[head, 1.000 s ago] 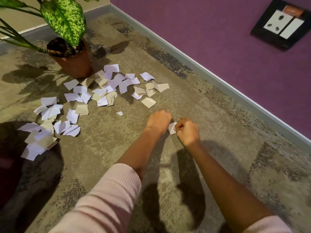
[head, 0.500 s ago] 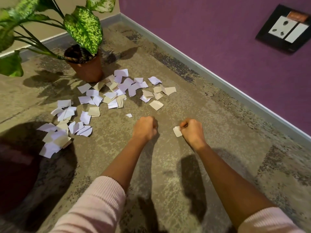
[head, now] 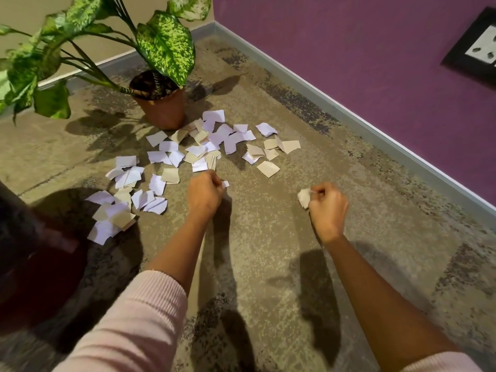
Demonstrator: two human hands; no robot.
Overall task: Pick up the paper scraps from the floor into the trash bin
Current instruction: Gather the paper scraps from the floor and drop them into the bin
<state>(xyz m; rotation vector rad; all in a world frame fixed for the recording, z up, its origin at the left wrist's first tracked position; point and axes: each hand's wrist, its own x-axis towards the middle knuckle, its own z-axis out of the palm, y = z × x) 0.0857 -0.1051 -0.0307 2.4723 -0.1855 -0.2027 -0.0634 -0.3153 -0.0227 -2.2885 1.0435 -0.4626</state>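
Note:
Several white and tan paper scraps lie scattered on the mottled floor in front of a potted plant. My left hand is closed in a fist at the near edge of the pile. A small white scrap lies at its fingertips; I cannot tell whether it is gripped. My right hand, further right, is closed on a crumpled pale scrap that sticks out to the left. A dark red rounded shape at the lower left, blurred and in shadow, may be the trash bin.
A terracotta pot with a large-leaved green plant stands just behind the scraps. A purple wall with a grey skirting board runs along the right, carrying a black socket plate. Bare floor lies between and in front of my arms.
My hands were together on one scrap and have moved apart. The right hand keeps the scrap; the left fist has gone left and forward to the small white scrap.

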